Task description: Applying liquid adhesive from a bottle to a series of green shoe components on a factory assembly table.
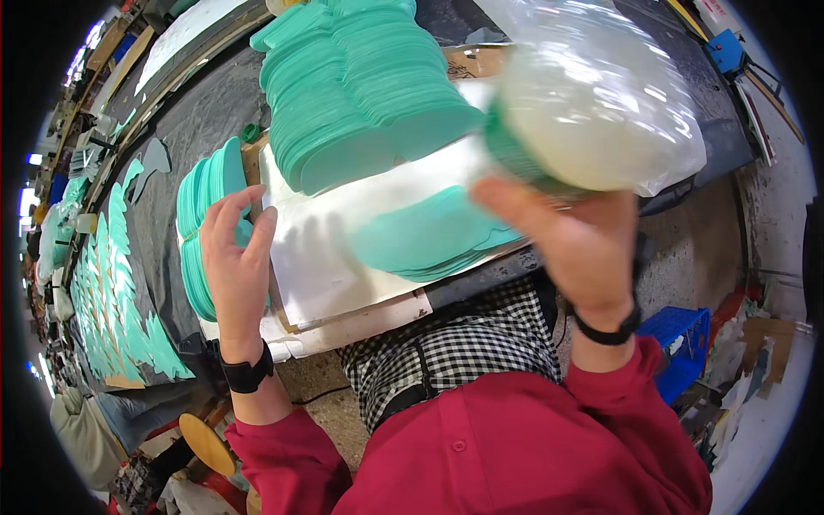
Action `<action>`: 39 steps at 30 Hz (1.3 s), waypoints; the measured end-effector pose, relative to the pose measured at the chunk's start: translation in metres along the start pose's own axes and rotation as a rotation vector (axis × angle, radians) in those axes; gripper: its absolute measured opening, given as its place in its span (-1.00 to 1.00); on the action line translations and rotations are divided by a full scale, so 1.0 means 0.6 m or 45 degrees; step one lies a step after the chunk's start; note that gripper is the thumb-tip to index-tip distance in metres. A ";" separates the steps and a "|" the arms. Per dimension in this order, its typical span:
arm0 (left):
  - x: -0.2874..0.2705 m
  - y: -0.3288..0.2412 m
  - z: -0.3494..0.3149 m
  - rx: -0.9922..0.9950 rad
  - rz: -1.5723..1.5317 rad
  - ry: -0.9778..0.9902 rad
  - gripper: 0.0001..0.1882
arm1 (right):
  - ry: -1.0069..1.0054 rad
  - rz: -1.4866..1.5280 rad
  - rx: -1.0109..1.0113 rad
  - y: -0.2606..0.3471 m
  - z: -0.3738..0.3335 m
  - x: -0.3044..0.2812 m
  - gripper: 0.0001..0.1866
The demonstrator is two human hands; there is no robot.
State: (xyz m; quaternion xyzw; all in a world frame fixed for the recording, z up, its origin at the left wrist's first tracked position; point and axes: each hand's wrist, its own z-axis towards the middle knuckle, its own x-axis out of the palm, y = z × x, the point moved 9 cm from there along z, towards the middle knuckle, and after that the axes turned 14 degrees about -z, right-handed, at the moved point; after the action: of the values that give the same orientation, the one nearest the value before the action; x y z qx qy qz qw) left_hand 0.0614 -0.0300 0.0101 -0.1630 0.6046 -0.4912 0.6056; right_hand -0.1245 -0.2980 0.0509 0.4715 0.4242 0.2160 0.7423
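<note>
My left hand (pixel 233 266) is open, its fingers apart and slightly bent, beside a stack of green sole-shaped sheets (pixel 199 240) at the table's left. Blurred by motion, my right hand (pixel 584 240) is at the near edge of a bulky bundle (pixel 601 103) in clear plastic, with a pale rounded top and green layers at its left side. The bundle hides most of that hand's fingers; its thumb points left. Between the hands, a few loose green sole-shaped sheets (pixel 429 232) lie overlapping on a white sheet (pixel 313 279).
Behind them stands a tall double stack of green sole shapes (pixel 360 94). Cut green scraps (pixel 116 292) cover the dark table at far left, near a green tape ring (pixel 250 133). A blue crate (pixel 682 343) stands low at right, and a round wooden stool seat (pixel 207 444) at lower left.
</note>
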 end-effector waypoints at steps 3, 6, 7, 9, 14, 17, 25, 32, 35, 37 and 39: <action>0.025 0.016 0.006 0.127 0.016 0.065 -0.67 | 0.105 0.086 -0.281 0.027 0.010 0.096 -0.33; 0.009 0.095 -0.003 0.154 -0.500 0.110 -0.41 | 0.151 0.158 -0.398 0.069 0.001 0.155 -0.33; 0.013 0.118 -0.008 0.029 -0.876 0.260 -0.38 | 0.144 0.150 -0.456 0.079 0.001 0.164 -0.33; 0.008 0.119 -0.006 -0.085 -0.972 0.165 -0.49 | 0.111 0.102 -0.536 0.087 0.004 0.164 -0.35; 0.042 -0.029 0.016 0.083 0.032 0.103 -0.79 | -0.098 -0.257 -0.295 -0.016 0.055 0.047 -0.39; 0.041 -0.020 0.013 -0.047 -0.033 0.133 -0.77 | -0.250 -0.215 -0.332 -0.065 0.077 -0.058 -0.52; 0.039 -0.012 0.029 0.076 0.000 0.119 -0.76 | -0.352 -0.117 0.038 -0.089 0.005 -0.147 -0.54; -0.006 0.001 0.014 0.061 -0.044 0.042 -0.78 | -0.121 -0.094 -0.047 -0.017 -0.050 -0.001 -0.47; -0.009 0.019 0.009 -0.004 -0.104 0.048 -0.78 | -0.022 -0.062 -0.205 0.030 -0.053 0.072 -0.42; -0.003 -0.009 0.011 0.215 0.021 0.099 -0.73 | 0.007 0.104 -0.314 0.057 -0.047 0.112 -0.37; -0.017 0.073 -0.001 0.027 -0.560 0.255 -0.50 | 0.072 0.188 -0.392 0.077 -0.043 0.158 -0.32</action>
State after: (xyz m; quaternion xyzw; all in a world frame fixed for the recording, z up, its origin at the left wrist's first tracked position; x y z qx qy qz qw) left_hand 0.0804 -0.0015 -0.0190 -0.2348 0.6063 -0.6311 0.4229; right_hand -0.0905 -0.1952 0.0463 0.3759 0.3712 0.3455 0.7756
